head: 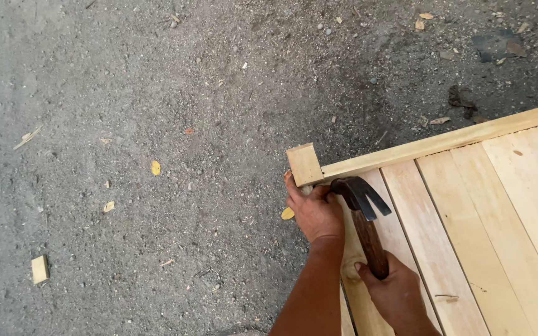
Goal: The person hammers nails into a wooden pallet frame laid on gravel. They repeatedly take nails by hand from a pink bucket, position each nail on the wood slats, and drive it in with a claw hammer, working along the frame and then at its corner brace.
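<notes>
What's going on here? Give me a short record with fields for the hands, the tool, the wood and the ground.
left hand: grips the panel's corner, just below the corner post
right hand: holds the claw hammer by its wooden handle
claw hammer: dark head at the corner, claw pointing right
wooden panel: pale planks side by side, edged by a rail
corner post: square end showing
ground: grey grit, wood chips, one small offcut

Pale yellow wooden panel (468, 211) with fine grain; on it, a hammer (362, 218) with black head and dark brown handle; beside it, grey speckled ground (157, 124).
</notes>
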The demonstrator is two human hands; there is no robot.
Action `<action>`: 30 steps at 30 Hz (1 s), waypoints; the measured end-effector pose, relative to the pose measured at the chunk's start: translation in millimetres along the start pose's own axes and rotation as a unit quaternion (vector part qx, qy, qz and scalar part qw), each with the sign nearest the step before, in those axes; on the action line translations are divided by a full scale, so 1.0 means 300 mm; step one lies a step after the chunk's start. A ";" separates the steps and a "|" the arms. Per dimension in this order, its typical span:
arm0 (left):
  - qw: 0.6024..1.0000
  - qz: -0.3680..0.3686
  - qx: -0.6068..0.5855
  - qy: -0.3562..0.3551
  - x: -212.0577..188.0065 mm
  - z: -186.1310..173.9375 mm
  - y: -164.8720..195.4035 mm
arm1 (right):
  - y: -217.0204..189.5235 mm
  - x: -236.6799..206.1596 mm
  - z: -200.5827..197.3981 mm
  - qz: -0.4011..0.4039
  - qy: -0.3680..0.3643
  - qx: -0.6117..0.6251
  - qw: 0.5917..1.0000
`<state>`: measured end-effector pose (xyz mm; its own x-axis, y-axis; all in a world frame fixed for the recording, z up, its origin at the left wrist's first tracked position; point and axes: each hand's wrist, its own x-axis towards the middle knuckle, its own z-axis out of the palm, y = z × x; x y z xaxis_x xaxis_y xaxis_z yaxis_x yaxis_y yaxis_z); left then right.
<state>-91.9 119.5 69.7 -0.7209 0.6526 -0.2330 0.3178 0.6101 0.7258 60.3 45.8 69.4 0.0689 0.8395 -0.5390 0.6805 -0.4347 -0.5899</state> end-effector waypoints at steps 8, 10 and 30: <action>0.990 0.133 0.006 0.051 -0.061 0.009 -0.097 | 0.012 -0.057 0.026 0.017 0.039 0.032 0.999; 0.990 0.131 0.010 0.044 -0.064 0.010 -0.099 | 0.002 -0.041 0.038 0.000 0.040 0.031 0.999; 0.998 0.053 0.007 -0.030 -0.056 0.015 -0.081 | 0.036 -0.055 0.080 0.050 0.046 0.093 0.993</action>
<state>-84.9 95.6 53.1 -0.6444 0.7394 -0.1950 0.3989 0.5426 0.7392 49.1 19.3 57.4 0.2021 0.8116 -0.5482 0.5209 -0.5630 -0.6416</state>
